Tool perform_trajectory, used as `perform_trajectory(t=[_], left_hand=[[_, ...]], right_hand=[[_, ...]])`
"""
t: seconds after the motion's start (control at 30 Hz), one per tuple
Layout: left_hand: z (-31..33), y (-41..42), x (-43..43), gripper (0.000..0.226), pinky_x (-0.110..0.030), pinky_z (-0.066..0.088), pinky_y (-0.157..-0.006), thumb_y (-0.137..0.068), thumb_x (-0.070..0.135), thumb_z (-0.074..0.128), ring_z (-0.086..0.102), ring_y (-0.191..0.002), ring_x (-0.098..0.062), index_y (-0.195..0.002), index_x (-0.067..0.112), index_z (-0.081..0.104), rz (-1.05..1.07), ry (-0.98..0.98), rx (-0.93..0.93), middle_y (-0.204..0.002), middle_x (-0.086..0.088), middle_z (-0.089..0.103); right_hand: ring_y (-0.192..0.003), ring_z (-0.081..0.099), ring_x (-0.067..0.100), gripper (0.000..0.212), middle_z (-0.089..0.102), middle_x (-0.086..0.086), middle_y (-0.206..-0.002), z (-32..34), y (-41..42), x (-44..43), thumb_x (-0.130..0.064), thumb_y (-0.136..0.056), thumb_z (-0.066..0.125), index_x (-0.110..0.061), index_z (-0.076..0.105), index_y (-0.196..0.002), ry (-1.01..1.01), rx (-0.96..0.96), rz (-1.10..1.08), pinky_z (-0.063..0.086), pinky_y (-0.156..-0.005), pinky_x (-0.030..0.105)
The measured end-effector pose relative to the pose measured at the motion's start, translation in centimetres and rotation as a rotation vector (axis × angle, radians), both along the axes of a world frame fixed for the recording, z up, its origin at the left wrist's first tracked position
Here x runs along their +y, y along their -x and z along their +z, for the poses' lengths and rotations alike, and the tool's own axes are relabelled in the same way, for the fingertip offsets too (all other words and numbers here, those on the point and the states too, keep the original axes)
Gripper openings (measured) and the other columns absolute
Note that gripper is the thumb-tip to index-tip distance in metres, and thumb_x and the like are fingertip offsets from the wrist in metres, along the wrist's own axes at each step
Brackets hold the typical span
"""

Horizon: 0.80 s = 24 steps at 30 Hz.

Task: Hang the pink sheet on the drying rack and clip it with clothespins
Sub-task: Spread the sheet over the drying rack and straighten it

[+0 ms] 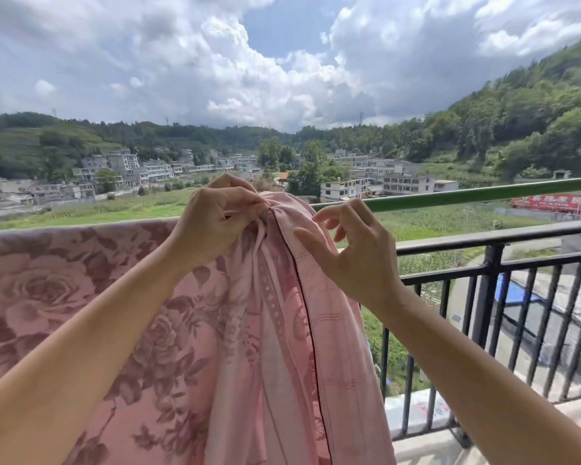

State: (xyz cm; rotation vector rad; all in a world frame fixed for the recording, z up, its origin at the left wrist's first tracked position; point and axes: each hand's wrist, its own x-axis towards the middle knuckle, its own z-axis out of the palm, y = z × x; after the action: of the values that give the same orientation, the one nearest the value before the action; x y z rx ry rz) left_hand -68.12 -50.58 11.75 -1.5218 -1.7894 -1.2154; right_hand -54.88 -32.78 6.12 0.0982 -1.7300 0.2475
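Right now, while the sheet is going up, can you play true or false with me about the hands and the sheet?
1. The left hand grips the bunched top of the pink sheet. True.
2. The right hand holds a clothespin. False: it holds nothing, and its fingers are loosely curled beside the sheet.
3. The sheet hangs over the black railing. False: it hangs over the green pole.
4. The sheet has roses on it. True.

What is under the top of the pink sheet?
A green rail emerges to the right of the pink sheet; the part of it under the sheet is covered and cannot be seen.
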Motion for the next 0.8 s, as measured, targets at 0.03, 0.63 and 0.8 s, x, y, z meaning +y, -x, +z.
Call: perform_trajectory(t=[0.03,0.63,0.8], left_hand=[[0.0,0.0,0.1,0.015,-0.028,0.056,-0.085,-0.084,0.017,0.070,0.065,-0.089,-0.011,-0.097,0.011,0.074,0.007,-0.018,-0.024,-0.098,-0.001,0.063],[4.6,-2.2,2.7,0.006,-0.012,0.047,-0.068,-0.089,0.027,0.066,0.060,-0.079,-0.006,-0.091,0.023,0.070,0.008,-0.047,-0.149,-0.088,0.010,0.066],[4.7,-1.8,4.6,0.011,-0.010,0.042,-0.063,-0.083,0.029,0.072,0.054,-0.070,-0.005,-0.092,0.022,0.071,0.045,0.162,0.112,-0.082,0.012,0.060]], right_hand=[[-0.064,0.057,0.003,0.041,0.062,-0.005,-0.087,-0.1,0.1,-0.6,-0.057,-0.081,0.070,-0.018,0.070,-0.094,-0.004,-0.016,0.008,0.052,-0.045,0.026],[-0.052,0.044,-0.001,0.021,0.054,-0.014,-0.064,4.1,0.0,-1.2,-0.029,-0.103,0.045,-0.020,0.060,-0.092,0.375,-0.157,0.076,0.031,-0.047,0.015],[-0.052,0.044,0.003,0.024,0.052,-0.009,-0.065,5.5,-1.2,3.2,-0.030,-0.104,0.043,-0.015,0.060,-0.097,0.289,-0.110,-0.172,0.025,-0.045,0.016]])
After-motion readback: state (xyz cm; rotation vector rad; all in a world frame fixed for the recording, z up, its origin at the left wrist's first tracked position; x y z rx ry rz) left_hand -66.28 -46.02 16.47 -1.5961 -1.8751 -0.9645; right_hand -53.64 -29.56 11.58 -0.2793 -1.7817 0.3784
